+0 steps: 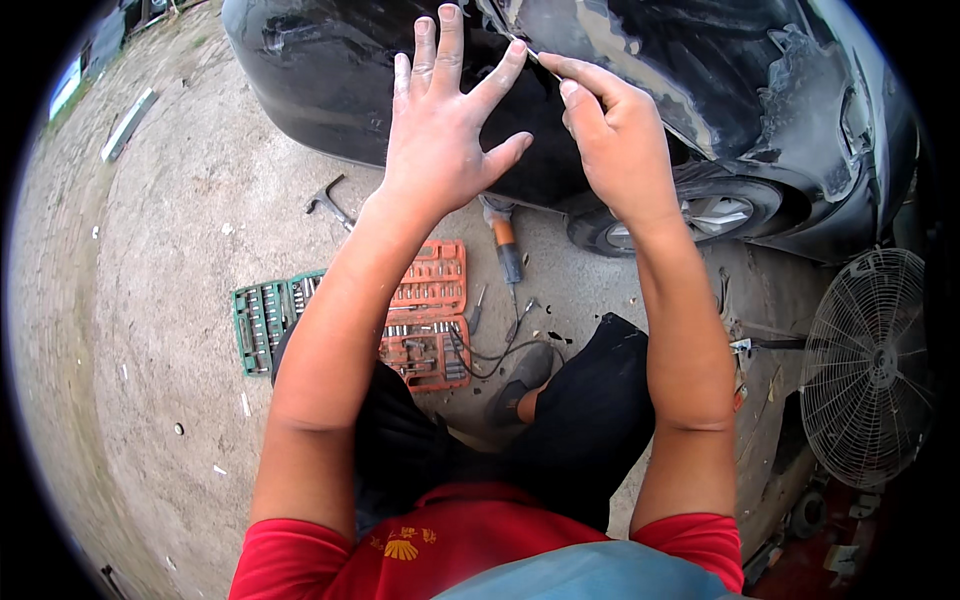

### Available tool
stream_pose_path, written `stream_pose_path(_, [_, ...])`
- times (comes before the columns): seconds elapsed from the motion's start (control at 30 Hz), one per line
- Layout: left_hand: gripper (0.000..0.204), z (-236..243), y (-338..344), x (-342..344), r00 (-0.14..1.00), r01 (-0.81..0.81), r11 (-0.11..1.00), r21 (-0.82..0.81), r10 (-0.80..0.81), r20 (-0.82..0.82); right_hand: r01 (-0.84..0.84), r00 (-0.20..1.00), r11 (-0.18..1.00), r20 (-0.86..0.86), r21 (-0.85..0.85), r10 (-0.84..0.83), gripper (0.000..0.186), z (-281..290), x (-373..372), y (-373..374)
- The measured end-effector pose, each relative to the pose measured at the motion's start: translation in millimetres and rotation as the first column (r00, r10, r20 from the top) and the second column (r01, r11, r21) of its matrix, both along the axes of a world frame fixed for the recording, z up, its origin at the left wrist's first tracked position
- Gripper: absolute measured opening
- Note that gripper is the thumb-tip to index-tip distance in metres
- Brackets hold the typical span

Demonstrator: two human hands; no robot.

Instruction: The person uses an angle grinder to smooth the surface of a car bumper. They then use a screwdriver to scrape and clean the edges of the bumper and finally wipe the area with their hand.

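My left hand [450, 130] is raised in front of the dark car body [310, 75], fingers spread wide, its index fingertip beside a thin metal tool [535, 55] at a panel edge. My right hand [615, 150] grips that slender tool between thumb and curled fingers, index finger laid along it; what exactly its tip touches is too small to tell. Around both hands the black paint shows pale, sanded-looking patches [690, 120]. Below the hands, the car's wheel [720, 215] shows at right, partly hidden by my right arm.
On the concrete lie open green [260, 330] and orange [430, 275] socket cases, a hammer [325, 200], a corded orange-grey power tool [505, 245] and small tools. A wire fan [865, 365] stands at right. My bent legs and shoe [520, 385] are below. A metal bar [128, 125] lies at upper left.
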State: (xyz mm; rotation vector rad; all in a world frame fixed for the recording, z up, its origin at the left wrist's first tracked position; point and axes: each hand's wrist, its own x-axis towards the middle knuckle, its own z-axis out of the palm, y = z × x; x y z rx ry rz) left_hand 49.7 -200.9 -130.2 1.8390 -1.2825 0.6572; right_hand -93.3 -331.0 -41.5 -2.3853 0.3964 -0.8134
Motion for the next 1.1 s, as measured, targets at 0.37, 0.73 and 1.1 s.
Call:
stream_pose_path(0.37, [0.1, -1.2, 2.4, 7.8, 0.996, 0.092, 0.996, -0.015, -0.092, 0.006, -0.034, 0.999, 0.998, -0.023, -0.054, 0.033, 0.038, 1.4, -12.3, -1.3])
stream_pose_path(0.73, [0.103, -10.2, -8.8, 8.0, 0.998, 0.059, 0.998, -0.035, -0.059, 0.013, -0.115, 0.993, 0.992, -0.01, 0.049, 0.116, 0.039, 0.3, -5.9, -14.0])
stream_pose_path(1.1, [0.118, -19.7, -8.5, 19.8, 0.992, 0.122, 0.986, -0.112, -0.123, -0.003, -0.06, 0.994, 0.994, -0.088, 0.094, 0.068, 0.039, 15.3, 0.7, -3.9])
